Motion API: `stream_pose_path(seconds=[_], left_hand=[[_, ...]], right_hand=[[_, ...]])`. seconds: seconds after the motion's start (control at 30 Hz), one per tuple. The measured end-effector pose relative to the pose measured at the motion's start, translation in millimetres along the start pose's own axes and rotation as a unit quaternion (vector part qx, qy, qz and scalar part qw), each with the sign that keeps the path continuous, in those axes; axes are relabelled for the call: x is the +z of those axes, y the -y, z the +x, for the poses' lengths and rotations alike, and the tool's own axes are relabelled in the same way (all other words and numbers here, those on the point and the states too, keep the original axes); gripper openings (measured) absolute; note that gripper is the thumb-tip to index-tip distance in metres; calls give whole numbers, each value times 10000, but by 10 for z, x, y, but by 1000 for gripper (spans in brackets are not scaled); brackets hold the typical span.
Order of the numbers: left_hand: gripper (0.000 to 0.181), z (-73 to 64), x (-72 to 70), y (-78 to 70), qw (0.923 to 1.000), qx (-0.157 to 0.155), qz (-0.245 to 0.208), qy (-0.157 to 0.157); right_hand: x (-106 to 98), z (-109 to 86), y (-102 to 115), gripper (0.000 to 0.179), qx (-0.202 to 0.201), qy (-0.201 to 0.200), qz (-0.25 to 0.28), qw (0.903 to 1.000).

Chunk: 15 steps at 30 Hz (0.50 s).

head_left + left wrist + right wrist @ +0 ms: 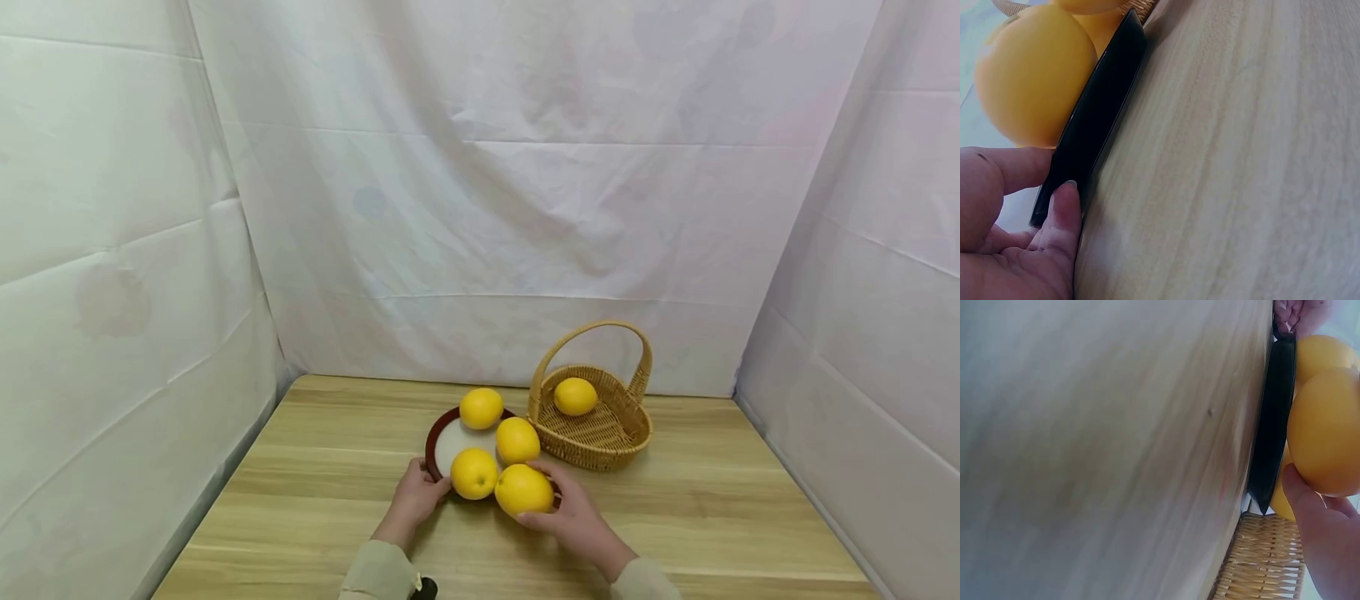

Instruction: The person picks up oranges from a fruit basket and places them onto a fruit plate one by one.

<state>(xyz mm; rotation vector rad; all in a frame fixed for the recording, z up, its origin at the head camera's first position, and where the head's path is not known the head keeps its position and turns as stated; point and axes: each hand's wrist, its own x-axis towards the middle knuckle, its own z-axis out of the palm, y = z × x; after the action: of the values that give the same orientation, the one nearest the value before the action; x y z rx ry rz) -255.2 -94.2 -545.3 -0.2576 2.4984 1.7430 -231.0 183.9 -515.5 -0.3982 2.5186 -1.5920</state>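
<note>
My left hand (417, 498) pinches the front left rim of a round plate (431, 442) with a dark red-brown edge and a white inside. In the left wrist view its thumb and fingers clamp the plate's dark side wall (1099, 112). My right hand (576, 518) holds a yellow lemon (523, 490) over the plate's front right edge, thumb in front and fingers behind. Three more lemons lie on the plate: a back one (482, 408), a right one (517, 440) and a front one (473, 473). The held lemon (1325, 431) hides part of the rim.
A wicker basket (592, 457) with a tall arched handle stands right behind the plate, close to its rim. One lemon (575, 397) lies inside it. The wooden table (315, 483) is bordered by white cloth walls (480, 208) at the back and both sides.
</note>
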Motion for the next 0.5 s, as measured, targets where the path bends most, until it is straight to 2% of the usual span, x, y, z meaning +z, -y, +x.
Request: stream_pose_path(seconds=[0.27,0.5], left_hand=[[58,2,-4,-1,10000,-15,-59,10],[59,-8,-9,1,10000,54,0,-65]], right_hand=[[78,72,4,76,-85,-104,-127,9998],[124,132,55,78,-124,-38,-65,9999]])
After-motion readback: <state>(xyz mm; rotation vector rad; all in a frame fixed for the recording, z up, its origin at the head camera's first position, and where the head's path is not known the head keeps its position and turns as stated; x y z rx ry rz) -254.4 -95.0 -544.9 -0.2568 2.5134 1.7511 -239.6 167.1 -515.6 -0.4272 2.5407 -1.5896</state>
